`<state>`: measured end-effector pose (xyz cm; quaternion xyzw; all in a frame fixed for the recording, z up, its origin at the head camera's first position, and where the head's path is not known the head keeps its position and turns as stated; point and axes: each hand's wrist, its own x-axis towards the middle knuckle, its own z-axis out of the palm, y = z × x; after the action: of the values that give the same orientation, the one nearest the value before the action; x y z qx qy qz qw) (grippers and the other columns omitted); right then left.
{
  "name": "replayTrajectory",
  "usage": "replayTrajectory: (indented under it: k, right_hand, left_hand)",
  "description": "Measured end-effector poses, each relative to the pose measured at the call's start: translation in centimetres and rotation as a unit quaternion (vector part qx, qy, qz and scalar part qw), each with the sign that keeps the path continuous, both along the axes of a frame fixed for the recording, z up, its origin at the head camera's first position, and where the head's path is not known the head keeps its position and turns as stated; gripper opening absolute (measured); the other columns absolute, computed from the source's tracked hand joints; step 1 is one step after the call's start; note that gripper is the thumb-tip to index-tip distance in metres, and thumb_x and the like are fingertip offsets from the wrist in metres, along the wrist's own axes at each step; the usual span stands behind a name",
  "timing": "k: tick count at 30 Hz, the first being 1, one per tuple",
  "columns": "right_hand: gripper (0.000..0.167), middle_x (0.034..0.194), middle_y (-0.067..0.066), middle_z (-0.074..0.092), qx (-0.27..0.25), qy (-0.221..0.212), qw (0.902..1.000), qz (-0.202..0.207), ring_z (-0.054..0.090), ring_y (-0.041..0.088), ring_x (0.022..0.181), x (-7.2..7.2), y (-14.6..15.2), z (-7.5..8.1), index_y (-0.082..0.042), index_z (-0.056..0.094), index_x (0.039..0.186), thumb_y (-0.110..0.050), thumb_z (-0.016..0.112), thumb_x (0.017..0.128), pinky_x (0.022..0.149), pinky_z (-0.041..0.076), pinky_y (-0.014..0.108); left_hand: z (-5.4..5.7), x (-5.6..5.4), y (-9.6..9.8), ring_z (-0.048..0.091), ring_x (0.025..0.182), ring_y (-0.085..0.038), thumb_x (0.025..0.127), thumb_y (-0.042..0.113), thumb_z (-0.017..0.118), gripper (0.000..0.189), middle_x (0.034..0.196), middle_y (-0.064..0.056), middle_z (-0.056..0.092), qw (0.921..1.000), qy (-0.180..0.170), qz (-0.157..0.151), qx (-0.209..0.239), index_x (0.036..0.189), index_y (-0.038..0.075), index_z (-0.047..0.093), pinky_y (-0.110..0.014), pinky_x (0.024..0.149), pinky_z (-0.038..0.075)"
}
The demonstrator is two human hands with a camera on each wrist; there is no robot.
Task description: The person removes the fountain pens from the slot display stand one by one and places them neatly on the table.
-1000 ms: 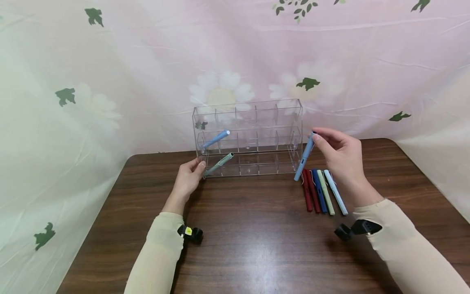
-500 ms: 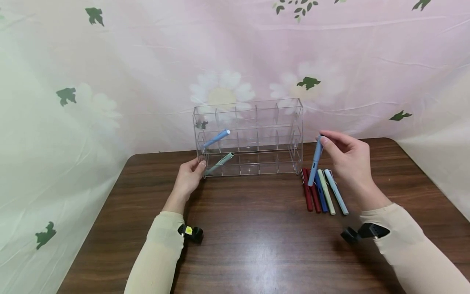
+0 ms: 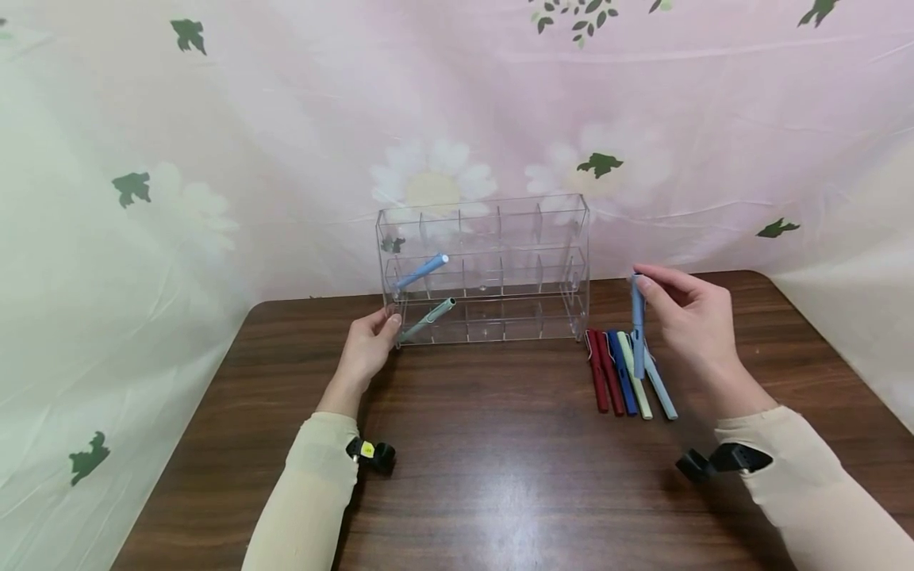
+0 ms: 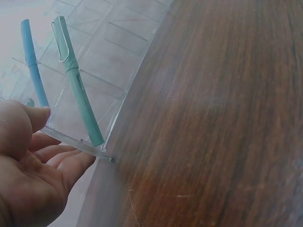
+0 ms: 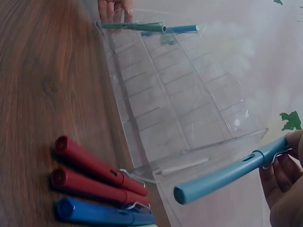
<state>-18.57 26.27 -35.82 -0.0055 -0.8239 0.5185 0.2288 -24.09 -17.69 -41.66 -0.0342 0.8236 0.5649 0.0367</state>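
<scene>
A clear tiered organizer [image 3: 481, 301] with small compartments stands at the back of the table. My left hand [image 3: 367, 349] grips its left side, thumb in front and fingers behind, as the left wrist view shows. A green pen [image 4: 81, 87] leans in the front-left compartment, and a blue pen [image 3: 421, 272] leans in the tier behind it. My right hand [image 3: 696, 325] pinches a light blue pen [image 3: 639, 329] by its upper end, nearly upright. That pen hangs above a row of pens on the table, partly covering a pale green pen [image 3: 643, 400] and a pale blue pen [image 3: 664, 395].
Left of those two in the row lie two red pens [image 3: 597, 373] and a dark blue pen [image 3: 623, 373], to the right of the organizer. Behind the wooden table [image 3: 471, 476] hangs a flowered cloth [image 3: 307, 159]. Each wrist wears a small black camera.
My right hand has moved right and slightly toward me, away from the organizer's right side, turning the light blue pen from slanted to nearly upright. My left hand keeps its place.
</scene>
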Motion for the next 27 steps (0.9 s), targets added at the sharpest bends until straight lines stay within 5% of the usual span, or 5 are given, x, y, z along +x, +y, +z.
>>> replayTrajectory:
  k: [9,18,27]
  right_hand:
    - [0.035,0.100,-0.043,0.067,0.024,-0.031,0.9990,-0.020,0.064,-0.011,0.093,0.6,1.1,-0.6,-0.009,0.077,0.135,-0.030,0.069,0.107,0.076,0.050,0.004]
    - [0.038,0.105,-0.032,0.072,-0.023,-0.087,0.9958,-0.016,0.064,-0.006,0.094,1.0,2.2,-1.6,-0.012,0.074,0.139,-0.032,0.069,0.107,0.074,0.053,0.008]
    - [0.041,0.103,-0.036,0.068,0.015,-0.093,0.9954,-0.018,0.062,-0.008,0.093,1.0,3.3,-3.0,-0.005,0.072,0.140,-0.031,0.067,0.109,0.072,0.052,0.008]
  left_hand:
    - [0.0,0.1,0.0,0.059,0.142,-0.032,0.116,0.025,0.052,0.050,0.152,-0.022,0.063,1.0000,0.003,-0.005,0.002,0.160,0.001,0.049,-0.051,0.119,0.050]
    - [-0.2,0.1,0.1,0.058,0.144,-0.032,0.116,0.025,0.052,0.051,0.153,-0.022,0.063,1.0000,-0.001,-0.005,0.001,0.161,0.002,0.048,-0.051,0.120,0.049]
    - [-0.2,0.1,-0.1,0.056,0.148,-0.033,0.116,0.025,0.051,0.052,0.155,-0.022,0.060,0.9999,0.001,-0.010,0.012,0.162,0.001,0.047,-0.051,0.121,0.047]
